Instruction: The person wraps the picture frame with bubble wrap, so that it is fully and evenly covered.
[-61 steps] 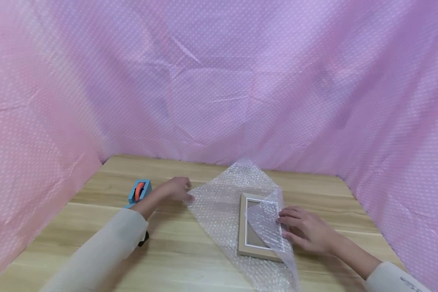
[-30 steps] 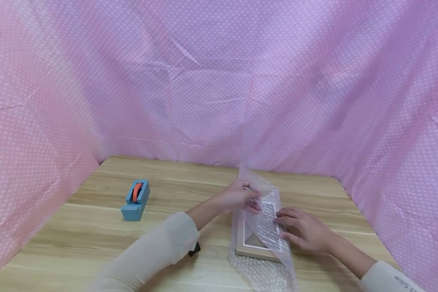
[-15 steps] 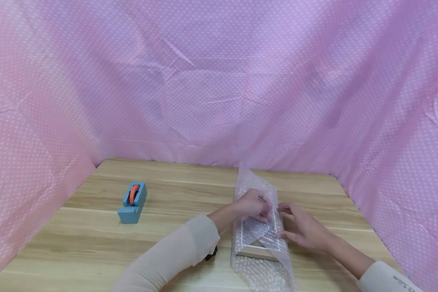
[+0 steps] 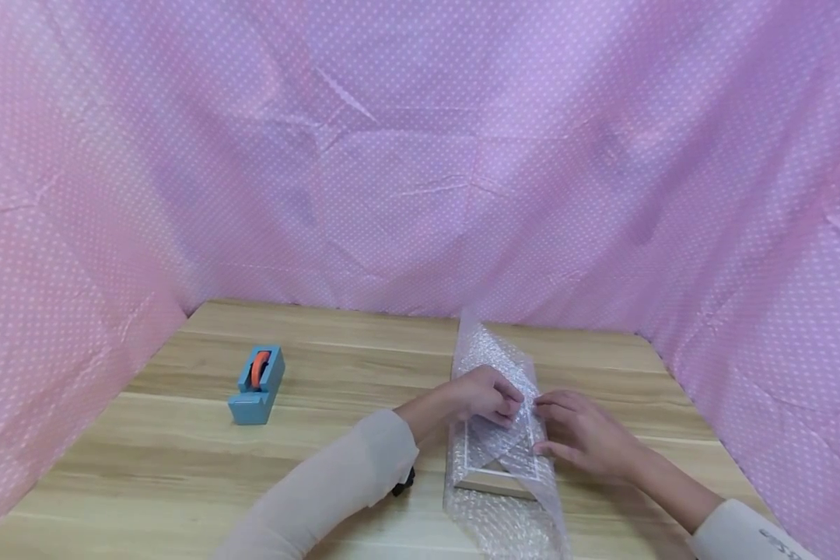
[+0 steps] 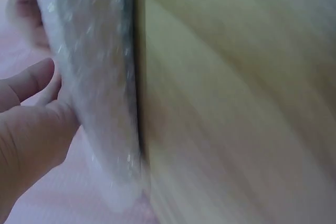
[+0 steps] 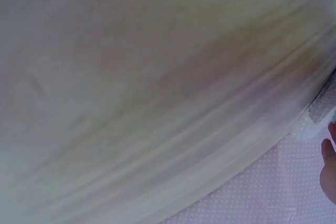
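Note:
A picture frame point(image 4: 495, 484) with a wooden border and white inner edging lies on the table. Bubble wrap point(image 4: 507, 525) lies beneath it and is folded over it from both sides; the frame's lower border shows through a gap. My left hand point(image 4: 481, 394), fingers curled, pinches the left flap on top of the frame. My right hand point(image 4: 588, 432) rests along the wrapped right edge, fingers extended and slightly bent. In the left wrist view, the left hand point(image 5: 37, 135) is against the wrap point(image 5: 94, 77). The right wrist view catches only part of the right hand point(image 6: 329, 177).
A blue tape dispenser point(image 4: 250, 408) with an orange roll point(image 4: 259, 369) stands on the left of the wooden table point(image 4: 147, 467). Pink dotted cloth point(image 4: 420, 194) hangs behind the table and along both sides. A black item sits under my left wrist.
My left hand has taken the bubble wrap's left corner and brought it rightward across the frame, over the right flap. My right hand has stayed by the right edge, its fingers shifting slightly.

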### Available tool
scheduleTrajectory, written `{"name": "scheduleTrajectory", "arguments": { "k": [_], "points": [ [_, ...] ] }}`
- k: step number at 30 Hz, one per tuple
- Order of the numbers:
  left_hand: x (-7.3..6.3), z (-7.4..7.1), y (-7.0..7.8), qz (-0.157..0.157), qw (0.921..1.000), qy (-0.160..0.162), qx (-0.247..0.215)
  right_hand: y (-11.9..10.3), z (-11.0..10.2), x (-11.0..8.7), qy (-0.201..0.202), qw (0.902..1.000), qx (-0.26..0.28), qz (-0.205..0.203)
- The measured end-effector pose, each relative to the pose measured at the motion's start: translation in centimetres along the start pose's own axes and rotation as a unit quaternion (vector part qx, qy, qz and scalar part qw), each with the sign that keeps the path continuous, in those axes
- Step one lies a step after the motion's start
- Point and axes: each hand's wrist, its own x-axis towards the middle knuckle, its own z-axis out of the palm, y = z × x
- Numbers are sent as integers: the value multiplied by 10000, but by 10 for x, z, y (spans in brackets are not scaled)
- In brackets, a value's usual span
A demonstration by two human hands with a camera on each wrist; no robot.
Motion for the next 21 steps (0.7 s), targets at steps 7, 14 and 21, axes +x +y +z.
{"name": "scheduleTrajectory", "arguments": {
  "k": [7,14,21],
  "points": [
    [-19,-54,5,510,9833,1262,1206,-1,-1,0,84,9999,-76,-75],
    [-33,-76,-9,-314,9904,1273,437,-1,-3,-1,-53,9999,-98,72],
    [-29,-65,-16,-542,9912,1190,-197,-1,-3,2,-153,9996,-196,-104]
  ]
}}
